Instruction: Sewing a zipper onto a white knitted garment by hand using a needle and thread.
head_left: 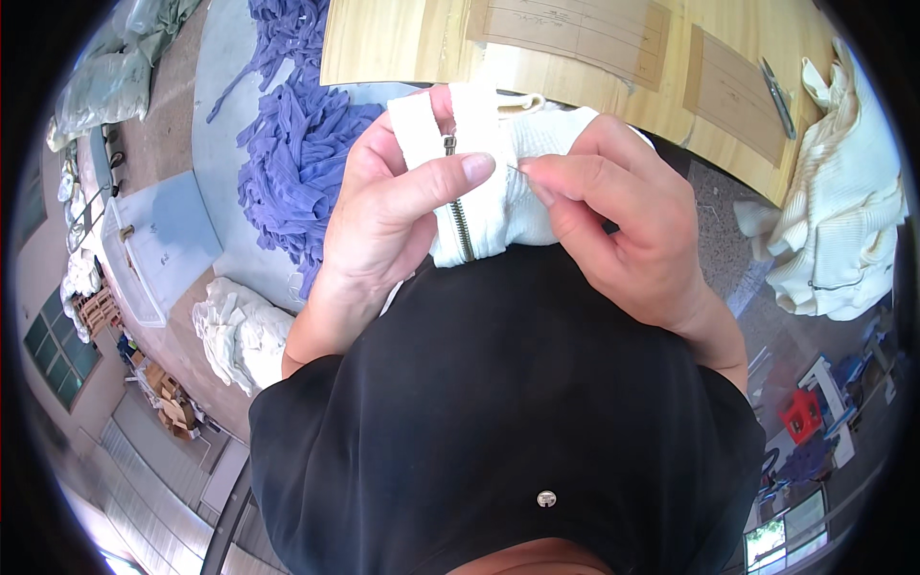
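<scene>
A white textured garment (532,206) with a metal zipper (461,225) is held up in front of my chest. My left hand (388,196) grips it from the left, the thumb lying across the cloth beside the zipper, the fingers behind it. The zipper pull sits near the top, where two white strips part. On the right, the thumb and forefinger of my right hand (623,206) are pinched together at the cloth's edge, close to my left thumb tip. Whether a thread or only the fabric edge is in that pinch is too small to tell.
Beyond the garment stands a wooden table (402,43) with brown paper sheets and a small dark cutting tool (778,99). White ribbed garments (834,230) hang at the right. Purple fabric strips (297,172) are heaped at the left, near a white cloth bundle (244,331).
</scene>
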`<state>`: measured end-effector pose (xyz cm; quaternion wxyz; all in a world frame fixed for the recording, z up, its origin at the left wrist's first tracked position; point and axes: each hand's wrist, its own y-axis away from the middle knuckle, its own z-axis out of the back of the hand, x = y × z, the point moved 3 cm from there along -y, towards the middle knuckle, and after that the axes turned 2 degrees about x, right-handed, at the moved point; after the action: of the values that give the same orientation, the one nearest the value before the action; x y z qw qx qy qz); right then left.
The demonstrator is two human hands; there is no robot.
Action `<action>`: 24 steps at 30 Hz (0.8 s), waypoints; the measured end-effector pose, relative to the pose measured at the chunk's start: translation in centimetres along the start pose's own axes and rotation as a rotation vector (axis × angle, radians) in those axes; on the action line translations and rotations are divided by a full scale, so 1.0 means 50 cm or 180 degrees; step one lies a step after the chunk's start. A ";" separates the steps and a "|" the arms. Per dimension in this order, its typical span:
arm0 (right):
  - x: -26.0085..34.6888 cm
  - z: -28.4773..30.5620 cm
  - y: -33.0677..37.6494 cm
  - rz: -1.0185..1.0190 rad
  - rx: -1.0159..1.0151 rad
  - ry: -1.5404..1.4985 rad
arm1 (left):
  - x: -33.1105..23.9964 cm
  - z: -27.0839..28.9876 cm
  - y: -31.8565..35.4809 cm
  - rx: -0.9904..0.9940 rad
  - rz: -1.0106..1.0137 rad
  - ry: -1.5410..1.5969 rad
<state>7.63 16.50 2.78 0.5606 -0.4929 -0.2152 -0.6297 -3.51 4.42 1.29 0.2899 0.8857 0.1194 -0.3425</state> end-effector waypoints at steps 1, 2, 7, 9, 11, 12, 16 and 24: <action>0.001 0.000 0.000 0.0019 -0.0005 0.0001 | 0.000 0.001 0.000 -0.0009 0.0000 0.0007; 0.001 -0.001 0.000 0.0039 -0.0009 0.0001 | 0.000 0.001 0.000 -0.0010 0.0001 0.0006; -0.001 -0.002 0.000 0.0060 -0.0039 -0.0049 | 0.002 0.003 -0.001 -0.0013 -0.0017 -0.0015; -0.005 -0.003 -0.001 0.0069 -0.0063 -0.0109 | 0.001 0.002 -0.002 -0.0029 -0.0018 -0.0035; -0.009 -0.002 -0.001 0.0054 -0.0086 -0.0184 | 0.000 0.002 -0.002 -0.0045 -0.0018 -0.0055; -0.009 -0.002 -0.001 0.0054 -0.0087 -0.0187 | 0.000 0.002 -0.002 -0.0030 -0.0015 -0.0048; -0.007 0.001 -0.002 0.0045 -0.0021 -0.0164 | -0.001 -0.001 -0.002 0.0000 -0.0009 -0.0040; -0.008 0.002 -0.002 0.0073 -0.0020 -0.0144 | -0.002 -0.008 -0.005 0.0026 0.0007 -0.0014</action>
<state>7.56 16.82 2.52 0.5613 -0.5111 -0.2202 -0.6125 -3.46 4.87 1.49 0.2869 0.8862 0.1164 -0.3446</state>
